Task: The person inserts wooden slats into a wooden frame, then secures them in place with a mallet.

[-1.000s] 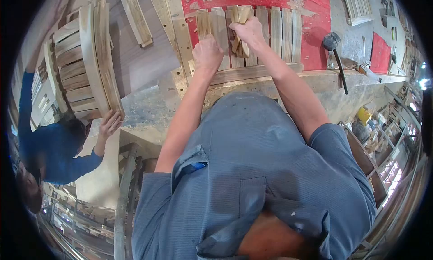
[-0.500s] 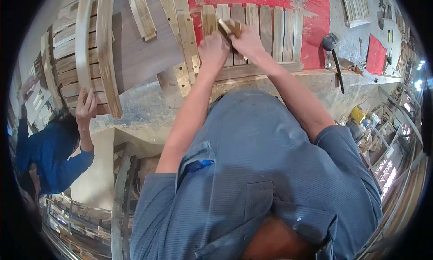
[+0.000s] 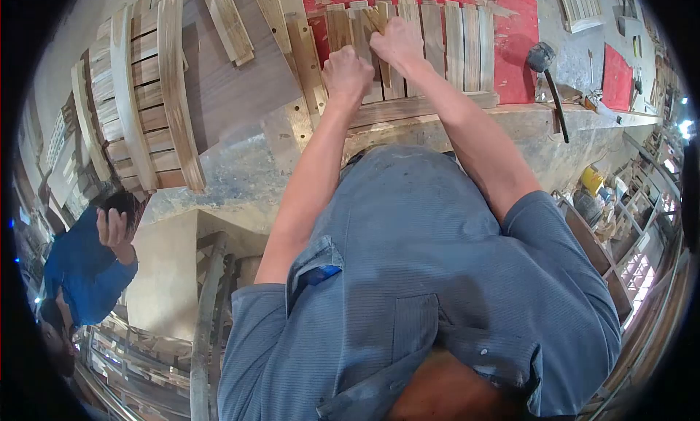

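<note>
Several wooden slats stand side by side on a red sheet, their near ends at a long wooden rail. My left hand is closed over the slats near the left end; what its fingers hold, if anything, is hidden. My right hand lies just to the right and farther up, its fingers wrapped round a small wood piece that sticks out to the left. The two hands are apart.
A black mallet lies at the right, its handle over the bench edge. At the left is a slatted wooden assembly beside a brown board. A co-worker in a blue top is at the far left, one hand raised.
My right hand has moved slightly up and turned, and the wood piece is now mostly hidden by it. The co-worker's hand has left the slatted assembly. The view has shifted slightly.
</note>
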The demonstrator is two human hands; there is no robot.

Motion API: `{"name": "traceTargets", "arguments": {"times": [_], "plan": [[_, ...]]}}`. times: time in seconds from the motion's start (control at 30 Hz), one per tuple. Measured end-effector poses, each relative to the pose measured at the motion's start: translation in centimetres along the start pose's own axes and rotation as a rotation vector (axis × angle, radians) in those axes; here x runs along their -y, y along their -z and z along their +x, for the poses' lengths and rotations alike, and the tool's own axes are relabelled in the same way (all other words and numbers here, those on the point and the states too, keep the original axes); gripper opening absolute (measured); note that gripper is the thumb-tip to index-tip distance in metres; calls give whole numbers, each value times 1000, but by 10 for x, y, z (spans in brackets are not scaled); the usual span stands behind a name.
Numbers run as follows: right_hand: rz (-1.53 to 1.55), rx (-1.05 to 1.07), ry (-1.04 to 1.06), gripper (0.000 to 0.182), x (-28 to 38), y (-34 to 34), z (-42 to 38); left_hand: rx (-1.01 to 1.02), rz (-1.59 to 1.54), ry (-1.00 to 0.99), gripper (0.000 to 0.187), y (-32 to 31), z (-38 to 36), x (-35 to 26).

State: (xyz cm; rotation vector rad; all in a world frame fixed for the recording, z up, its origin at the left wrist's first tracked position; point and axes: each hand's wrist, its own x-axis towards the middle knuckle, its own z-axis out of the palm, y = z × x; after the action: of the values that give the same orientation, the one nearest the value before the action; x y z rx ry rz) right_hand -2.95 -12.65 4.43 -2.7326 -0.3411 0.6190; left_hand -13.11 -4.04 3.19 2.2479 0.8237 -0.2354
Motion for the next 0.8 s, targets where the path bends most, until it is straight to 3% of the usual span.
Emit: {"name": "traceTargets", "arguments": {"times": [0.13, 0.27, 0.33, 0.37, 0.43, 0.47, 0.6, 0.7, 0.77, 0.8], "plan": [[-13, 38, -63, 38, 6, 4, 6, 10, -52, -27, 22, -6, 0, 8], [-132, 233, -26, 37, 4, 1, 26, -30, -186, -20, 24, 10, 22, 24], [-137, 279, -23, 36, -4, 2, 34, -191, -225, -211, 20, 22, 64, 22], [-130, 313, 8, 36, -10, 0, 38, -191, -233, -215, 20, 27, 81, 20], [-132, 348, 38, 36, -21, -8, 37, -415, -42, -797, 13, 32, 110, 19], [-120, 279, 80, 37, -24, -13, 33, -208, -108, -739, 12, 27, 115, 22], [-31, 192, 162, 39, -36, -21, 30, -145, -1, -750, 15, 21, 120, 39], [11, 210, 177, 38, -40, -25, 35, -221, 97, -723, 13, 29, 119, 36], [18, 218, 166, 38, -40, -19, 34, -488, 57, -786, 14, 35, 106, 26], [153, 245, 126, 40, -35, -8, 31, -493, 58, -798, 14, 43, 94, 16]]}}
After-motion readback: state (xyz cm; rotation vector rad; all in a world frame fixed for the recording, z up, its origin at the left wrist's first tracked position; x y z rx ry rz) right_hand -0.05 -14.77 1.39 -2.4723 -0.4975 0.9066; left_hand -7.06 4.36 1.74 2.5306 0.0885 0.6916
